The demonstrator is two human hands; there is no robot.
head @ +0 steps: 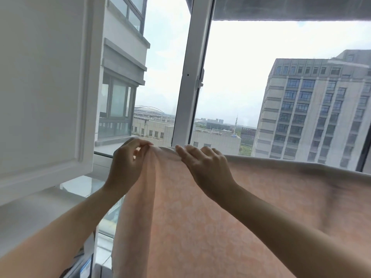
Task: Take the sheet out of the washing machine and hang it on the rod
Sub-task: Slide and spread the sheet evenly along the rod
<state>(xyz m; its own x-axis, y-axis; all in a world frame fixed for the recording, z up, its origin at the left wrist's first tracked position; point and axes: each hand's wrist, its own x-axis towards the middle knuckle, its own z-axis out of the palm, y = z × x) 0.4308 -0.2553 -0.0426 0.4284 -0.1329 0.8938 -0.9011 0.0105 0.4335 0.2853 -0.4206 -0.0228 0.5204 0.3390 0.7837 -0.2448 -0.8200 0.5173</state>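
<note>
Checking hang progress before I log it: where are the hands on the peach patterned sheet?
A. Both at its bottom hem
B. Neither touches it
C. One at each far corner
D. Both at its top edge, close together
D: the left hand pinches and the right hand lies on the top edge of the peach patterned sheet, side by side.

Peach patterned sheet (pixel 200 207) hangs draped, top edge raised.

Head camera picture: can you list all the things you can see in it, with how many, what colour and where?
sheet: one, peach-pink with a faint pattern, draped across the lower middle and right
cabinet door: one, white, left side
window frame: one upright bar, white, centre
tall building: one, grey, outside on the right
neighbouring building: one, grey, outside left of centre
sky: pale, cloudy, top
left hand: one, pinching the sheet's top edge
right hand: one, fingers curled over the sheet's top edge
</note>
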